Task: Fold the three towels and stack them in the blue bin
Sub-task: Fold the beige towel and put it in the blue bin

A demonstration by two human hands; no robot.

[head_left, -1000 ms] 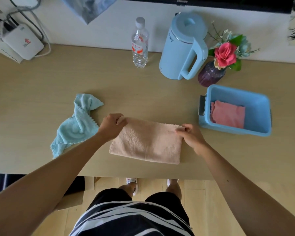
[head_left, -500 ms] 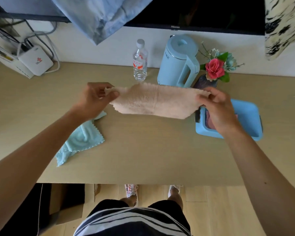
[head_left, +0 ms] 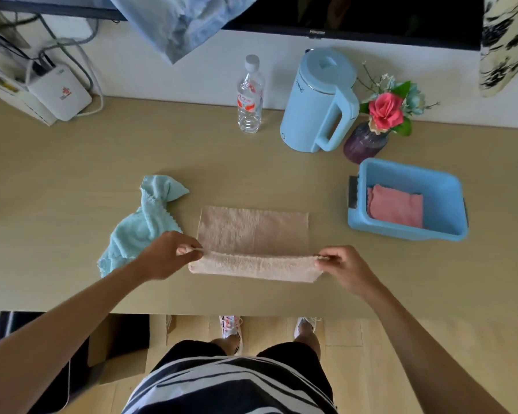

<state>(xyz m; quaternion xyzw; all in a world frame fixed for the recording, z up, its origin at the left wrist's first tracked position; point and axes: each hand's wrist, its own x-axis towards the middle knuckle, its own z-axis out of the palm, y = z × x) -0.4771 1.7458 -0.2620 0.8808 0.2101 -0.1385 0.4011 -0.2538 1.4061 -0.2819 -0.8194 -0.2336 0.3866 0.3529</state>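
Observation:
A beige towel (head_left: 253, 231) lies flat in the middle of the wooden table, its near edge lifted and curling over. My left hand (head_left: 168, 253) pinches the near left corner and my right hand (head_left: 341, 265) pinches the near right corner. A crumpled light blue towel (head_left: 144, 222) lies to the left, just behind my left hand. At the right stands the blue bin (head_left: 443, 186) with a folded pink towel (head_left: 396, 206) inside it.
Along the back wall stand a water bottle (head_left: 249, 95), a light blue kettle (head_left: 319, 101) and a purple vase with flowers (head_left: 367, 141), the vase just behind the bin. A white router (head_left: 60, 92) with cables sits back left. The table's front edge (head_left: 251, 312) runs below my hands.
The beige towel, held up in the air half a second ago, now lies spread on the table. My hands have come down to its near corners and lift that edge.

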